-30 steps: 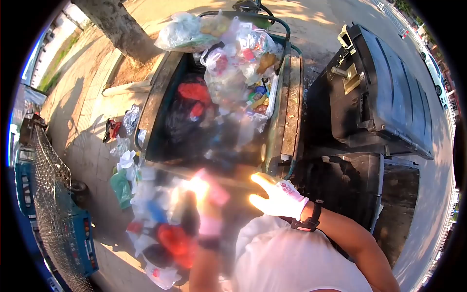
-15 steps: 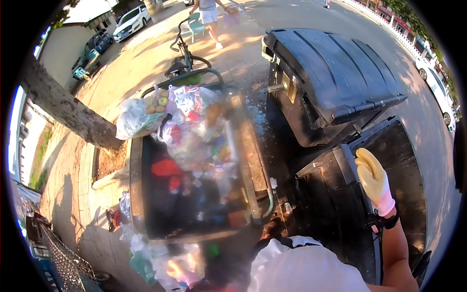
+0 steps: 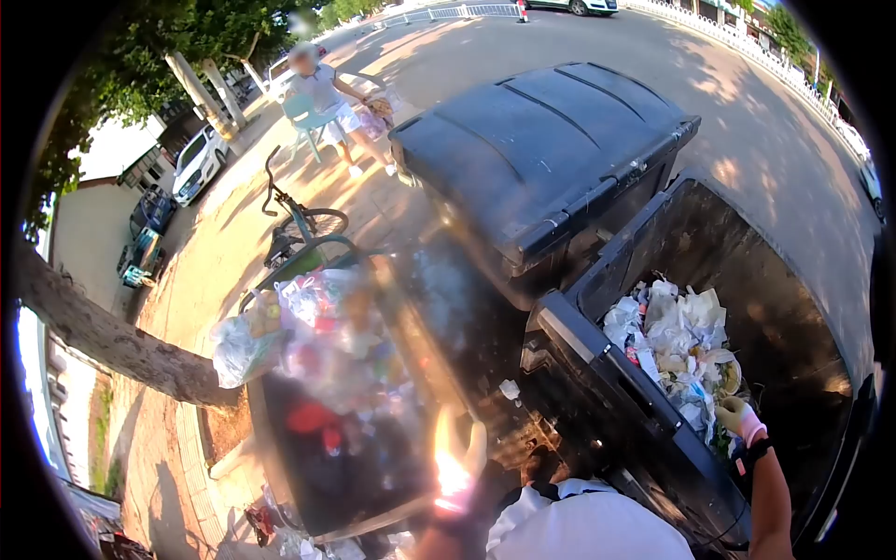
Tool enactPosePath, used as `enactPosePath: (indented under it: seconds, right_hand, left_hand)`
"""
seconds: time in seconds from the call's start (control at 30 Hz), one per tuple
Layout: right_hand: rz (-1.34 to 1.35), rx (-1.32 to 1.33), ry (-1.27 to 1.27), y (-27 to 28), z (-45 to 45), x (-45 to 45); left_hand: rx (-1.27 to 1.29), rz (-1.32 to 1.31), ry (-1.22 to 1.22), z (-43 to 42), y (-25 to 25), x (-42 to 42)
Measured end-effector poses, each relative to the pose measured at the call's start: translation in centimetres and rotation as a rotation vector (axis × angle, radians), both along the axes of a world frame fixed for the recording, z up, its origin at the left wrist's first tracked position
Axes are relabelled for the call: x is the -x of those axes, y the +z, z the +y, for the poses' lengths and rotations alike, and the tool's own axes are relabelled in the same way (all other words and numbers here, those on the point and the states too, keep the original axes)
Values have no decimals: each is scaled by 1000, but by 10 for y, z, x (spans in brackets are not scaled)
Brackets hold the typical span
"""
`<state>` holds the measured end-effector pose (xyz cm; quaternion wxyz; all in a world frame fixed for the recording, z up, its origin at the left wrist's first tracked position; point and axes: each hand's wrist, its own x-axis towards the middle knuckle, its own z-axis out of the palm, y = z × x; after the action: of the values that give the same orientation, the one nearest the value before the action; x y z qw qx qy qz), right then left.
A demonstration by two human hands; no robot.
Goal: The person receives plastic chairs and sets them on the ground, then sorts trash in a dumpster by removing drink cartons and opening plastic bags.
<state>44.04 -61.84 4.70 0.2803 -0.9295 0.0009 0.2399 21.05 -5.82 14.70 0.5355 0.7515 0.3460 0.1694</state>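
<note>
My right hand, in a pale yellow and pink glove, reaches into the open black bin. Its curled fingers press into loose trash of white paper, plastic and some greenery; whatever they grip is hidden. My left hand, gloved too, is raised beside the cart's near right corner. Strong glare falls on it, but its fingers are stretched upward and apart, with nothing seen in them. The cart carries bagged and loose waste, plus a blurred red item.
A second black bin stands behind with its lid shut. A person walks near a pale green chair. The cart's handlebar, a leaning tree trunk and ground litter are around.
My right hand has gone from above the bin's rim down into its trash. My left hand has risen from the bags on the ground toward the cart's corner. The view has turned right.
</note>
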Motion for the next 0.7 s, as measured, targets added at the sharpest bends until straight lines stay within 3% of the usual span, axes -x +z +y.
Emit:
enactPosePath:
  seconds: [0.03, 0.07, 0.13, 0.17, 0.23, 0.27, 0.33, 0.37, 0.4, 0.5, 0.53, 0.57, 0.6, 0.63, 0.67, 0.7]
  right_hand:
    - [44, 13, 14, 8, -1, 15]
    - [105, 94, 62, -17, -26, 20]
    - [175, 61, 119, 19, -3, 33]
    - [202, 51, 141, -4, -19, 28]
    - [170, 63, 129, -11, -14, 18]
    - [-8, 39, 178, -32, -15, 11]
    - [63, 6, 182, 27, 51, -9]
    - [-68, -70, 213, 44, 83, -13]
    - [-133, -310, 245, 28, 102, -24]
    - [-196, -644, 389, 83, 207, -32]
    - [-208, -620, 423, 94, 234, -32]
    - [-130, -511, 461, 112, 265, -35]
    - [-312, -495, 539, 109, 290, -35]
    - [-491, -474, 615, 103, 314, -37]
    - [-509, -428, 618, 106, 335, -38]
    - [-526, -383, 623, 110, 357, -39]
  left_hand:
    - [-101, 68, -87, 3, -26, -8]
    - [-540, -164, -172, 9, -86, -12]
    - [-109, -32, -57, -16, -45, -28]
    - [141, 45, -12, -22, -31, -37]
    - [285, 14, 14, -4, -58, -44]
    - [216, -70, -48, 16, -71, -45]
    - [195, -89, -12, 47, -45, -61]
    - [211, -67, 18, 70, -41, -68]
    - [333, -70, 81, 84, -18, -76]
    - [-66, -215, 36, 213, -84, -111]
    - [-187, -237, 36, 258, -107, -122]
    - [-98, -224, 47, 268, -90, -128]
    - [-11, -211, 61, 276, -69, -134]
    - [181, -244, 115, 246, -15, -135]
    - [375, -272, 170, 237, 16, -132]
    - [276, -249, 112, 270, -13, -135]
